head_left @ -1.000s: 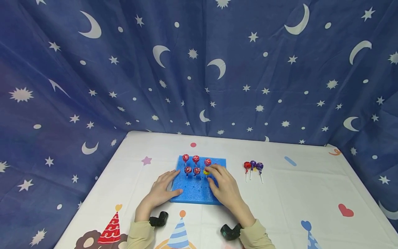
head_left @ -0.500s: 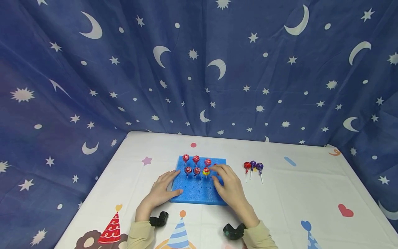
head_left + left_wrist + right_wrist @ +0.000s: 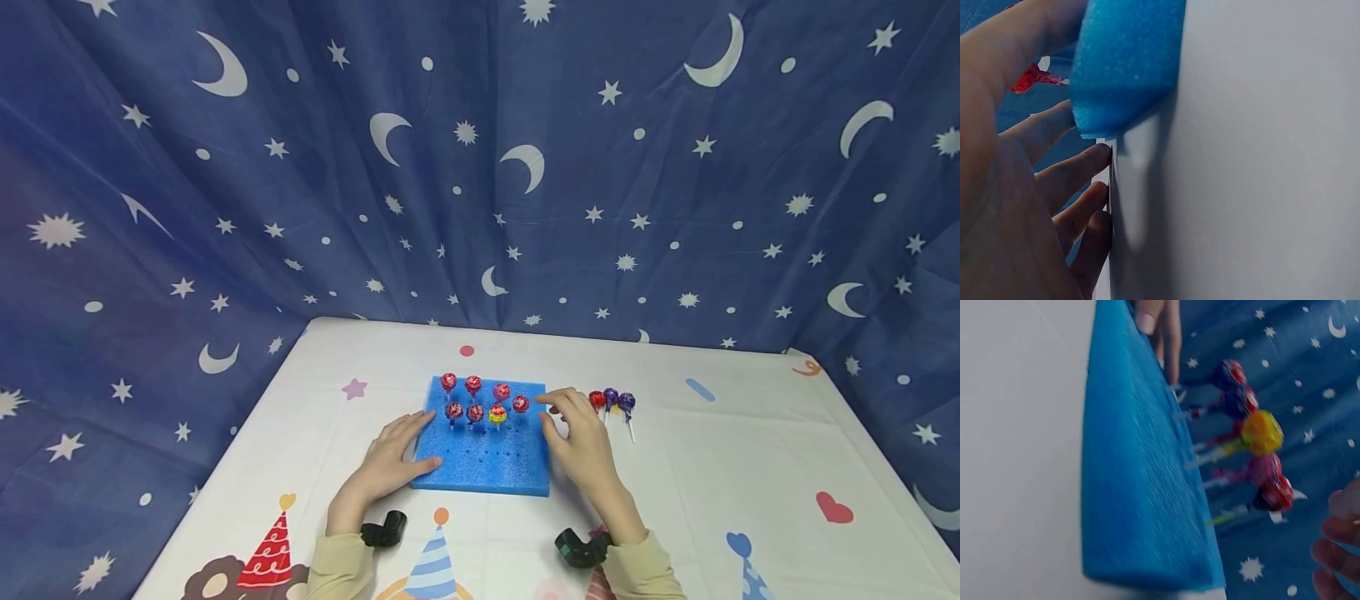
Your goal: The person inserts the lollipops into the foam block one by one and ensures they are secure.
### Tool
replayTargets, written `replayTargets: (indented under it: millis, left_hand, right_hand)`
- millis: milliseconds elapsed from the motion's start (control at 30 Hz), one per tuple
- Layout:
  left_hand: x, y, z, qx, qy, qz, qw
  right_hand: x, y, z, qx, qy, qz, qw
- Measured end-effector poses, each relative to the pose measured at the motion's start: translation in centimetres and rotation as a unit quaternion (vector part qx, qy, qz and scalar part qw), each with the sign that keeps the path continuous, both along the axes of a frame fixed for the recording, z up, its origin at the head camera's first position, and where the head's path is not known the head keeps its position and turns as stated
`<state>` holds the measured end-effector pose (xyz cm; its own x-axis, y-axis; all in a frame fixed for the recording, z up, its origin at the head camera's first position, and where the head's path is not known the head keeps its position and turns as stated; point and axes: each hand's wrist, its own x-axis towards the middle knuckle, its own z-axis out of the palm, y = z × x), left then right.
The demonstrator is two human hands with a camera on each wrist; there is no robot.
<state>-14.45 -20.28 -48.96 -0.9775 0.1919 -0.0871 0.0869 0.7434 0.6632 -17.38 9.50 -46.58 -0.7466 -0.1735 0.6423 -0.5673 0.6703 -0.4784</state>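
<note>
A blue foam board (image 3: 480, 471) with small holes lies on the table, several wrapped lollipops standing upright in its far half. Most wrappers are red; one lollipop (image 3: 497, 414) is yellow and red. My left hand (image 3: 386, 458) rests at the board's left side, thumb on its near left part and fingers spread along the edge. In the left wrist view the board's corner (image 3: 1129, 56) touches that hand. My right hand (image 3: 588, 446) is just off the board's right edge, fingers loosely bent, holding nothing. The right wrist view shows its fingers (image 3: 1338, 550) apart from the lollipops (image 3: 1262, 432).
Right of the board lie three loose lollipops, one red (image 3: 597, 399) and two purple (image 3: 627, 402), partly behind my right hand. A white cloth with party prints covers the table (image 3: 720, 467). A dark blue curtain (image 3: 480, 183) with moons and stars hangs behind.
My right hand has let go of the yellow and red lollipop and moved right, off the board, uncovering the rightmost red lollipop. The left hand stays where it was.
</note>
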Motion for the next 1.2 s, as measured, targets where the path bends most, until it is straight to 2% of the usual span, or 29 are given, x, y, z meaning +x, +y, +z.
replayTargets:
  millis: [300, 567, 800, 1200]
  left_hand:
    - [-0.3, -0.1, -0.2, -0.002, 0.001, 0.003, 1.0000]
    - [-0.2, -0.1, -0.2, -0.008, 0.002, 0.001, 1.0000]
    - [-0.2, 0.0, -0.3, -0.011, 0.002, -0.001, 0.9999]
    - [-0.3, 0.0, -0.5, -0.009, 0.002, -0.001, 1.0000]
  right_hand:
    - [-1.3, 3.2, -0.3, -0.023, -0.002, -0.050, 0.999]
    - [-1.8, 6.4, -0.7, -0.049, -0.061, -0.111, 0.991]
    - [-2.1, 8.8, -1.4, -0.050, -0.106, -0.158, 0.980]
    - [-2.8, 10.0, -2.8, -0.039, -0.153, -0.185, 0.970]
